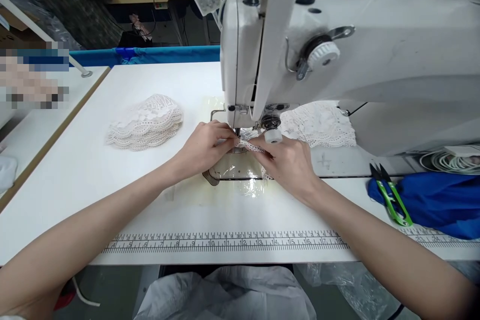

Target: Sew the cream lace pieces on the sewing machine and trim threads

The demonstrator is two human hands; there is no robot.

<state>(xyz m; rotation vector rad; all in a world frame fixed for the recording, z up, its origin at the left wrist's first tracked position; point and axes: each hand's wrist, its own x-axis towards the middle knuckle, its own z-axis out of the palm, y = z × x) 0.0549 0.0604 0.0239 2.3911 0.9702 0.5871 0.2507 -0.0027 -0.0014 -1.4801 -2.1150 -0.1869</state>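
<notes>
A white sewing machine (245, 65) stands over the table, its needle area partly hidden by my fingers. Under the needle lies a strip of white lace trim (249, 146). My left hand (204, 147) pinches the strip's left end right beside the presser foot. On the other side, my right hand (287, 162) grips the same strip between thumb and fingers, with a bit of lace hanging below. More white lace (318, 122) spreads behind my right hand under the machine's arm. A stack of scalloped lace pieces (146, 122) rests on the table to the left.
Green thread snips (392, 197) lie on a blue cloth (446, 205) at the right. A printed ruler (225, 242) runs along the table's front edge. Coiled cord (453, 160) sits at the far right. Another person's clothing (71, 0) shows at the upper left.
</notes>
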